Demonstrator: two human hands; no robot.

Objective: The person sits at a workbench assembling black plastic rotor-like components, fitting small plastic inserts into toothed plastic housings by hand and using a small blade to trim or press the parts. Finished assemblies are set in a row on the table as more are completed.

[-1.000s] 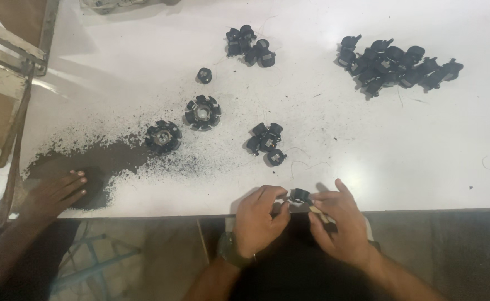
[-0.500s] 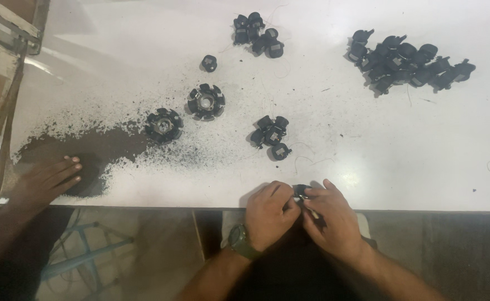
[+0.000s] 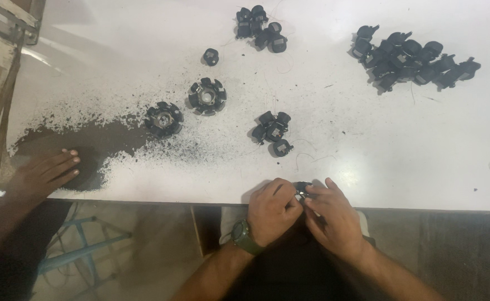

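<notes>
black part (image 3: 302, 187) pinched by both hands (image 3: 306, 214)

white table (image 3: 401, 145), dark powder spill (image 3: 97, 142), round rotors (image 3: 206, 96)

Left hand (image 3: 273, 210): set at the near edge of the table, back of the hand upward, fingers curled inward and pinched toward the right hand. Wrist carries a dark green watch; forearm bare, running down and left to the bottom of the view.

Right hand (image 3: 334, 220): just beside the left, touching it at the fingertips, at the same near edge. Index finger extended forward, the other fingers bent, thumb turned toward the left hand. Forearm bare, running down and right.
</notes>
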